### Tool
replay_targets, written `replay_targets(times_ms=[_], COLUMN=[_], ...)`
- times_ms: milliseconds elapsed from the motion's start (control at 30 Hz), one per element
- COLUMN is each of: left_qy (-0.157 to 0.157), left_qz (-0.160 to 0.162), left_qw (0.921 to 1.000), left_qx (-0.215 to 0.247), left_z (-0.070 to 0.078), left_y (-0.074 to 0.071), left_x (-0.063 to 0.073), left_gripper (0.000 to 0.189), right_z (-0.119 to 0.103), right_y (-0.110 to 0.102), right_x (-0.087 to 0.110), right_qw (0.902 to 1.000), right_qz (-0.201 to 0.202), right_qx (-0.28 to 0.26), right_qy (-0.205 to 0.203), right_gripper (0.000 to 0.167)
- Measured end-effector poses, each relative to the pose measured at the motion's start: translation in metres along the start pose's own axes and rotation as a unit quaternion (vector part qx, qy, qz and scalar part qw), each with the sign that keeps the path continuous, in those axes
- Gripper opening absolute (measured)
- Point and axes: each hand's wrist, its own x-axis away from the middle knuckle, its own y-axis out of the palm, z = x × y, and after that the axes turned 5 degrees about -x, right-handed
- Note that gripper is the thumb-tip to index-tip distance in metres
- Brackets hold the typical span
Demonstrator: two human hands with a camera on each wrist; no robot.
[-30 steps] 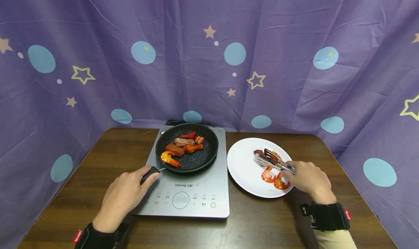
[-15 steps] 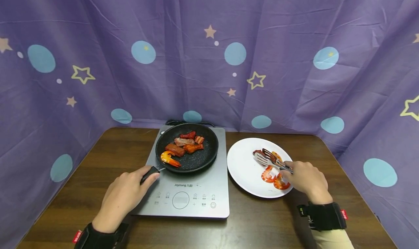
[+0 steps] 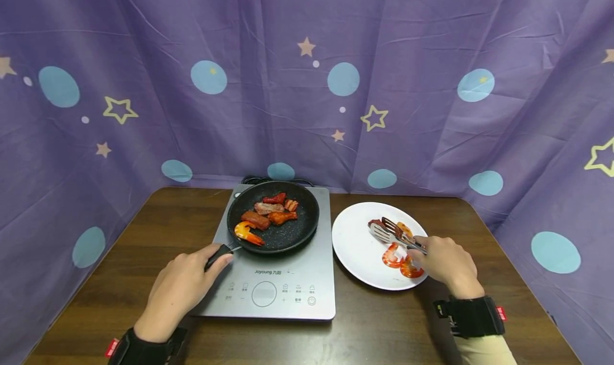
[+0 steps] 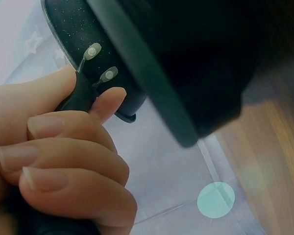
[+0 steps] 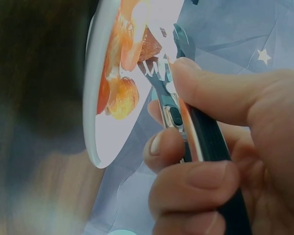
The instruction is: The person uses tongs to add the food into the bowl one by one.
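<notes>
My left hand grips the black handle of a frying pan on the induction cooktop. In the pan lie a shrimp, a drumstick and several meat pieces. My right hand holds metal food tongs, thumb on one arm and fingers curled round the other. The slotted tong heads reach over the white plate, spread around a dark red meat piece that they partly hide. Two shrimp lie nearer, and a yellow-orange piece sits beyond the tongs.
The silver cooktop stands left of the plate, its control panel facing me. Black cable lies behind it. A purple patterned curtain hangs behind the brown wooden table.
My right hand and the tongs have shifted slightly left over the plate, and the dark meat piece has moved a little left too. My left hand stays on the pan handle.
</notes>
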Motion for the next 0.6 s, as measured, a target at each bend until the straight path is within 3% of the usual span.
replay_targets(times_ms=[600], left_qy=[-0.006], left_qz=[-0.015], left_qw=[0.9999], left_qx=[0.001], left_z=[0.0009], left_y=[-0.0016], left_x=[-0.0013], left_gripper=[0.058], right_z=[-0.0005], right_y=[0.0024], right_x=[-0.0028], right_qw=[0.9993], right_qz=[0.018], right_qx=[0.024], right_qy=[-0.024], right_gripper=[0.055])
